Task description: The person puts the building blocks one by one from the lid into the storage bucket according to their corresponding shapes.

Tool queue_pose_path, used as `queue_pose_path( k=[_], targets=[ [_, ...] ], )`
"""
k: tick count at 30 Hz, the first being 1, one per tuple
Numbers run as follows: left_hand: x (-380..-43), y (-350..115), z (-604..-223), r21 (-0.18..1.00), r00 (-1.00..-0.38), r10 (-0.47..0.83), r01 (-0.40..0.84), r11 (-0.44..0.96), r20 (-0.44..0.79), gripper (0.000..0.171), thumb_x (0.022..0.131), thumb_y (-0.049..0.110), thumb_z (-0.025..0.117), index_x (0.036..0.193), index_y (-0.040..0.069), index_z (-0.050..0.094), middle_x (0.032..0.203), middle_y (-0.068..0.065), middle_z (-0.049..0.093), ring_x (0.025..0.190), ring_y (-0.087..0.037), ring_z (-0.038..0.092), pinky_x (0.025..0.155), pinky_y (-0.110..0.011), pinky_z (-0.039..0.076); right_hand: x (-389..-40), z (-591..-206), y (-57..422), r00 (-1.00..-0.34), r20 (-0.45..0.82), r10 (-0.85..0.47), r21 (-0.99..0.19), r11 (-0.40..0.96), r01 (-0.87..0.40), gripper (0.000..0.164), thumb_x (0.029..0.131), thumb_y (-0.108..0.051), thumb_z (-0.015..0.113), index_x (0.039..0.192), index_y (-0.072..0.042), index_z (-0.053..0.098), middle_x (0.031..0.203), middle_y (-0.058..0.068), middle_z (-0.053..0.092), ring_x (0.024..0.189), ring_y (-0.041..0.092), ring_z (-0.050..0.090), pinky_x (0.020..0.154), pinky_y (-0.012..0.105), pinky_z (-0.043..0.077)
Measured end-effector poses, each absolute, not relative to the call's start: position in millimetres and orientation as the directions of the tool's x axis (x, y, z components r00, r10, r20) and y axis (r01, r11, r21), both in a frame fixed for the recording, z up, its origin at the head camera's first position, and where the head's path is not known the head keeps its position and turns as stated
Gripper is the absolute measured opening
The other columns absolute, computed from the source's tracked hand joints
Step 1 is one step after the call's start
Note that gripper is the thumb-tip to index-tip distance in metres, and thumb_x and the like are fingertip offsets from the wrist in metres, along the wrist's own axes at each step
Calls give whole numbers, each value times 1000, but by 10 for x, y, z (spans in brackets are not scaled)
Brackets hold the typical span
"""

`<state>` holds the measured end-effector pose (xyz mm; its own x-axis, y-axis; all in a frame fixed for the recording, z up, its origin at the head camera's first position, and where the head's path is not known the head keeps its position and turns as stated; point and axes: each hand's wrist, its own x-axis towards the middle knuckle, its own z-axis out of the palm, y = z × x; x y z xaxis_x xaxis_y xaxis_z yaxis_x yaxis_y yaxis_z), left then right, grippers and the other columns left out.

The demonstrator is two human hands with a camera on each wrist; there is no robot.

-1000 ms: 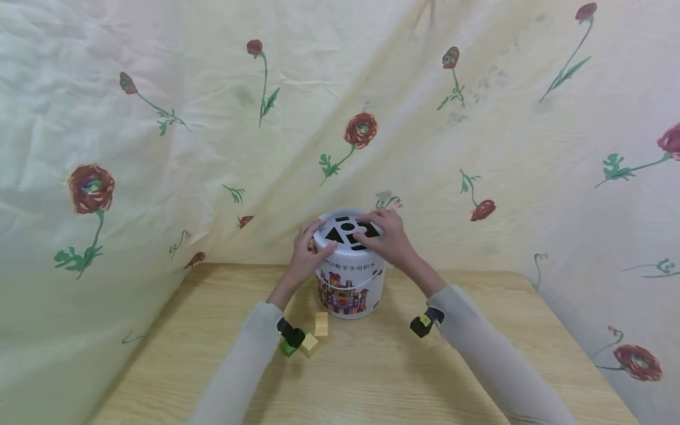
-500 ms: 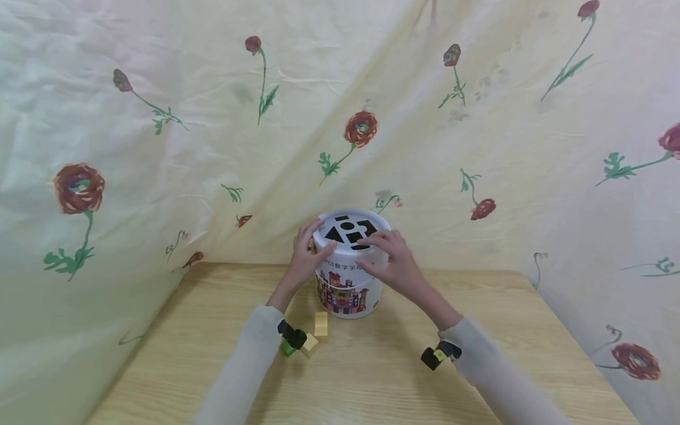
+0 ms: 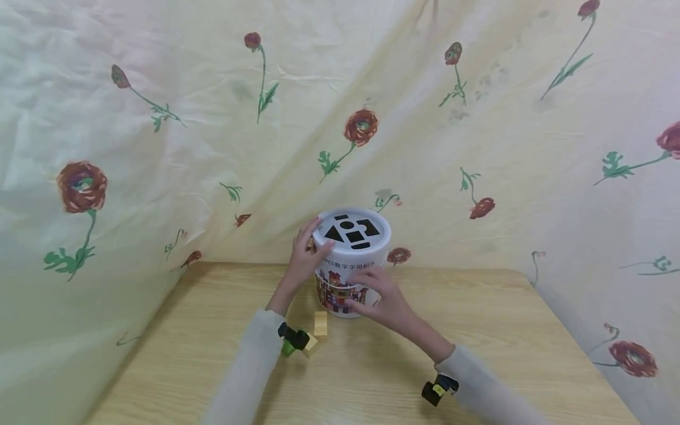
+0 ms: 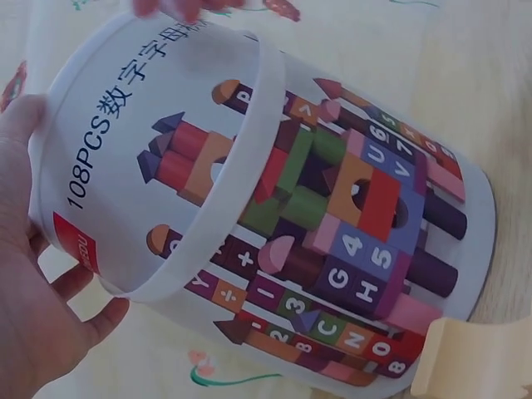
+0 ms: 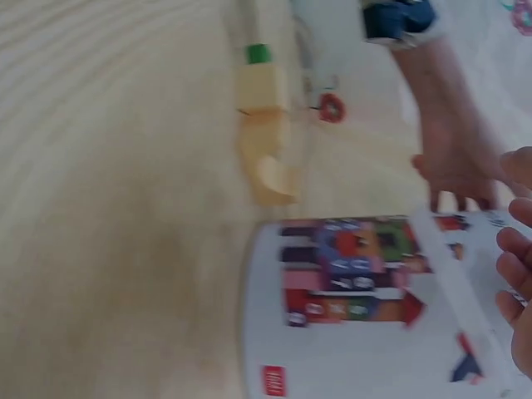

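Observation:
A white bucket [image 3: 334,289] with printed castle blocks, a lettered upper band and a thin white handle stands upright at the table's back. Its lid [image 3: 383,235] has several dark cut-outs of different shapes. My left hand [image 3: 303,262] grips the lid's left rim, thumb at the front and fingers round the side. In front of the bucket's lower right side is my right hand [image 3: 388,301], thumb and fingers apart, holding nothing. The right wrist view shows its fingertips [image 5: 511,270] near the bucket wall; whether they touch it cannot be told.
Left of the bucket's foot lie a pale wooden block [image 3: 320,323] with a curved notch, a second pale block [image 3: 310,346] and a green block [image 3: 288,349]. A flowered cloth [image 3: 425,147] hangs behind the wooden table [image 3: 478,330].
My right hand has come off the lid's cut-outs and moved down in front of the bucket. The left hand has kept its hold on the rim.

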<state>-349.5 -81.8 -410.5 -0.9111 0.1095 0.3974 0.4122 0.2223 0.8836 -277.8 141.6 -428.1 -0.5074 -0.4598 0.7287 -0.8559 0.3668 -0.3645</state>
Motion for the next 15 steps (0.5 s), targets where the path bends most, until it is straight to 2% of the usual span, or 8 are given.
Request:
queue_pose_path(
  k=[3,9,12,15],
  targets=[
    [-3485,-828,-4096,886,-911,104,413,211,400,74,93,47,68,158,29,38,169,1,22,150,-32,22,110,-59,45,-2766,-4404,1357,-521,693,-498,-375,368,-851,40,75,-10,88,112,-4,74,115,11,68,111,28,61,96,42,58],
    [-3473,-838,-4097,890,-910,82,414,192,406,71,93,46,68,156,28,41,169,1,25,148,-29,28,109,-59,46,-2738,-4596,1257,-628,531,-568,-482,408,-776,46,79,-17,86,120,-5,72,125,11,66,119,28,60,100,44,56],
    [-3476,-835,-4106,891,-911,75,413,188,406,70,93,46,68,156,28,42,168,3,27,147,-28,32,109,-58,46,-2725,-4661,1210,-674,438,-595,-527,437,-729,49,81,-22,85,125,-6,70,131,11,66,124,30,59,103,49,54],
    [-3479,-831,-4107,892,-911,68,411,187,406,70,93,45,69,156,27,42,167,4,28,145,-27,35,108,-57,47,-2730,-4709,1160,-696,362,-620,-538,472,-699,51,84,-26,82,130,-7,68,135,10,66,126,29,59,106,50,52]
  ],
)
